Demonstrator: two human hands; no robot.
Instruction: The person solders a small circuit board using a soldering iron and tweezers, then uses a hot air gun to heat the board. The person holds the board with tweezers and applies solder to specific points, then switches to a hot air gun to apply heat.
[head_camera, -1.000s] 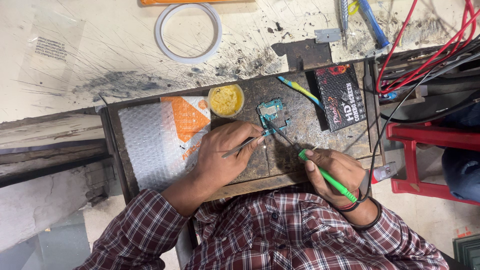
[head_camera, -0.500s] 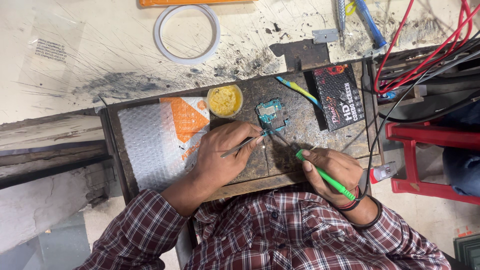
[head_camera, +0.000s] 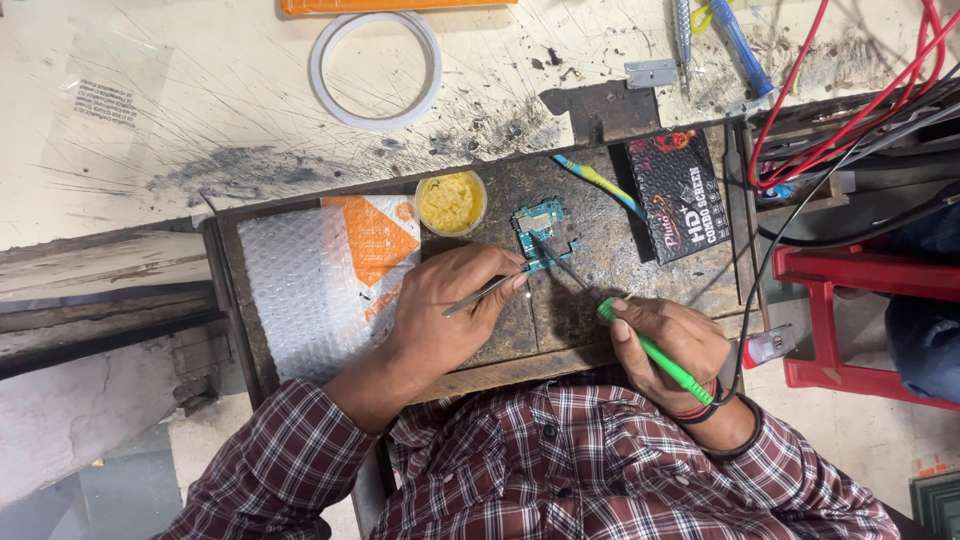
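Now keep your left hand (head_camera: 450, 305) pinched on the tweezers (head_camera: 483, 294), pinning the small teal circuit board (head_camera: 540, 232) on the scorched work plate (head_camera: 590, 290); your right hand (head_camera: 665, 340), fingers wrapped round the green-handled soldering iron (head_camera: 650, 350), should touch its tip only briefly, seemingly at the board's lower edge.

Bright, even light from above, looks like daylight or a wide overhead lamp; no hard glare. Pale bench (head_camera: 200, 120) near overexposed at top, scratches still clear. Soft short shadows under hands & along tray (head_camera: 228, 300) edge. Focus sharp in centre, incl. board (head_camera: 538, 222). Slight wide-angle stretch at edges. Lower left corner dim, murky. Shirt (head_camera: 560, 470) a bit soft at frame bottom.
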